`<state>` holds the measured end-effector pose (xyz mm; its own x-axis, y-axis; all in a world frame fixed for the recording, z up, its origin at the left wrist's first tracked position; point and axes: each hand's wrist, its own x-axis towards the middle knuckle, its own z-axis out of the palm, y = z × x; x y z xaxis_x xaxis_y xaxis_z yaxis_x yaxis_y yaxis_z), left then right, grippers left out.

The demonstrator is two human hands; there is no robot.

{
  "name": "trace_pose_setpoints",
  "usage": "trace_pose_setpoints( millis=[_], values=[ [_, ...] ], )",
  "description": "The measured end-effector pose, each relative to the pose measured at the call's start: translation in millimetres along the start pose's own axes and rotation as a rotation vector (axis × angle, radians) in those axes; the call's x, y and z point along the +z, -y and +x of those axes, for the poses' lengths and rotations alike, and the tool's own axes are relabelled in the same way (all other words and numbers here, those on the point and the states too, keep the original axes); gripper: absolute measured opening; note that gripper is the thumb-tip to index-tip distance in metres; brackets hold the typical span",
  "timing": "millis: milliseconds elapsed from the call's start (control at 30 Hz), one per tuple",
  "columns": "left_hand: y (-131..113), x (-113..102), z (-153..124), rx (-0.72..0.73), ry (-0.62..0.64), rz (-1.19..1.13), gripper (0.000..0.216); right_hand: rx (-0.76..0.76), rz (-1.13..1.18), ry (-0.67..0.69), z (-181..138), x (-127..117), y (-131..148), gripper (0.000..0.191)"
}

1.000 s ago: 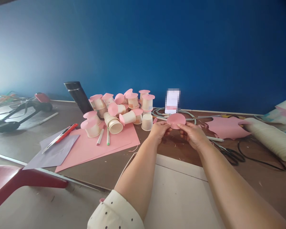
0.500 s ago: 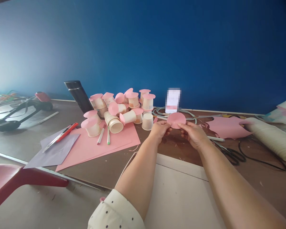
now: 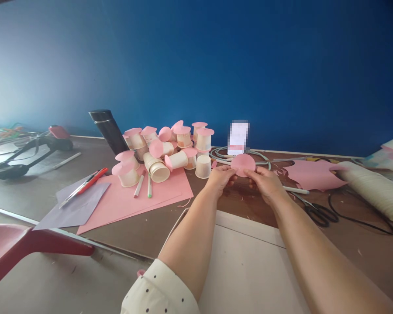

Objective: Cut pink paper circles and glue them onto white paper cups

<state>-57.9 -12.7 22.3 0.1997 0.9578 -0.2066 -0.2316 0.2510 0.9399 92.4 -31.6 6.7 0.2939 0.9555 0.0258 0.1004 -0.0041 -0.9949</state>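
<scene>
A round pink paper disc [image 3: 243, 164] is held up between my two hands. My left hand [image 3: 222, 178] pinches its lower left edge between thumb and fingers. At the lower right edge, my right hand [image 3: 263, 182] grips it the same way. Just left of my left hand, a bare paper cup [image 3: 203, 167] stands upside down. Beyond it is a cluster of several paper cups with pink discs on their bases [image 3: 203, 138], some upright and some lying on their sides. Whether anything sits behind the disc is hidden.
Pink sheets [image 3: 150, 205], two markers and a red utility knife [image 3: 91, 181] lie to the left, near a black flask [image 3: 109, 131]. Rightward are scissors [image 3: 319, 213], a cut pink sheet [image 3: 314, 174] and a long cup stack [image 3: 373, 192]. A phone [image 3: 238, 136] stands behind, beside a coiled cable.
Almost nothing differs. Both hands keep hold of the pink disc in nearly the same place, and the view has shifted very slightly.
</scene>
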Motion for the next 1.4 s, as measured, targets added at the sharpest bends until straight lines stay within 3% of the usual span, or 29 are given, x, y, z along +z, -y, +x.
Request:
trace_pose_setpoints(
  millis=[233, 500, 1400],
  values=[
    [4.4, -2.3, 2.6, 0.065, 0.078, 0.05, 0.013, -0.038, -0.068, -0.008, -0.5, -0.2, -0.2, 0.026],
    [6.5, -0.8, 3.4, 0.103, 0.009, 0.184, 0.02, -0.069, -0.069, 0.026, -1.5, 1.2, -0.5, 0.029],
    [12.4, -1.7, 10.0, 0.133, 0.006, 0.174, 0.026, -0.127, -0.121, 0.016, -3.9, 1.7, 1.3, 0.032]
  ],
)
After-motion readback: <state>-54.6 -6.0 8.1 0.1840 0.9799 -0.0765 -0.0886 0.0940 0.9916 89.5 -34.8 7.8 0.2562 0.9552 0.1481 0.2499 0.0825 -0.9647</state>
